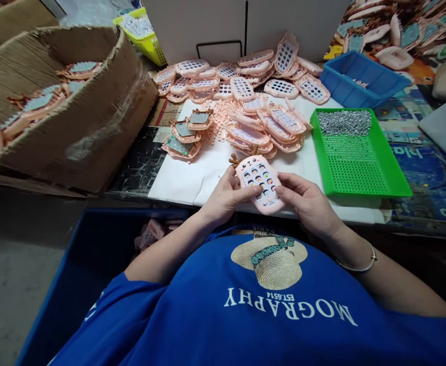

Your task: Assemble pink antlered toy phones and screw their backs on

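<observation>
A pink toy phone (259,175) with brown antlers and picture buttons is held face up between both hands at the table's front edge. My left hand (228,195) grips its left side, the thumb lying across the lower buttons. On the other side my right hand (305,198) is closed on the right edge, its thumb at the buttons. Just beyond lie a stack of pink shells with grey-green circuit boards (185,134), a heap of small pink buttons (223,117), and a pile of pink shell halves (271,127).
A green tray (363,168) with small silvery screws stands at right, a blue basket (360,81) behind it. More pink face shells (242,89) line the back. At left stands a cardboard box (93,122); below it, a dark blue bin (89,254) holds pink pieces.
</observation>
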The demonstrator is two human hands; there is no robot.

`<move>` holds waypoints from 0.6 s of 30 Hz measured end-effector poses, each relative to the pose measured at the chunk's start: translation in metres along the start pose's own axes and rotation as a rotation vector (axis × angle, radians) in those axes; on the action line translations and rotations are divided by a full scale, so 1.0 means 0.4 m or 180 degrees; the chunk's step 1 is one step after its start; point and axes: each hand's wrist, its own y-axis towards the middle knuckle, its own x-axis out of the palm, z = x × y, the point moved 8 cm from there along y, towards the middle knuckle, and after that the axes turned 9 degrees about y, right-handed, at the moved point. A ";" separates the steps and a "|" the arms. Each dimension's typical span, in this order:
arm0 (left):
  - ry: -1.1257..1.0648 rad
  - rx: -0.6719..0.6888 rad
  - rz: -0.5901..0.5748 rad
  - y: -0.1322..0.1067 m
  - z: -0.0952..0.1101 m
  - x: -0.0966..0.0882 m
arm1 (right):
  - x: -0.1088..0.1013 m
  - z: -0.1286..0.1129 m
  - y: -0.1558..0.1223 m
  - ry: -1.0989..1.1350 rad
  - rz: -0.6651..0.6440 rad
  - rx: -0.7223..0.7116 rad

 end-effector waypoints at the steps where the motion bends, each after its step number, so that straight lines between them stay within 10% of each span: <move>1: -0.0002 0.0046 0.0011 0.002 0.001 -0.001 | 0.000 0.001 0.001 0.0010 -0.0008 -0.0005; 18: -0.0004 0.0275 -0.0112 0.002 0.006 -0.001 | 0.013 0.021 -0.005 0.0681 -0.0165 0.0385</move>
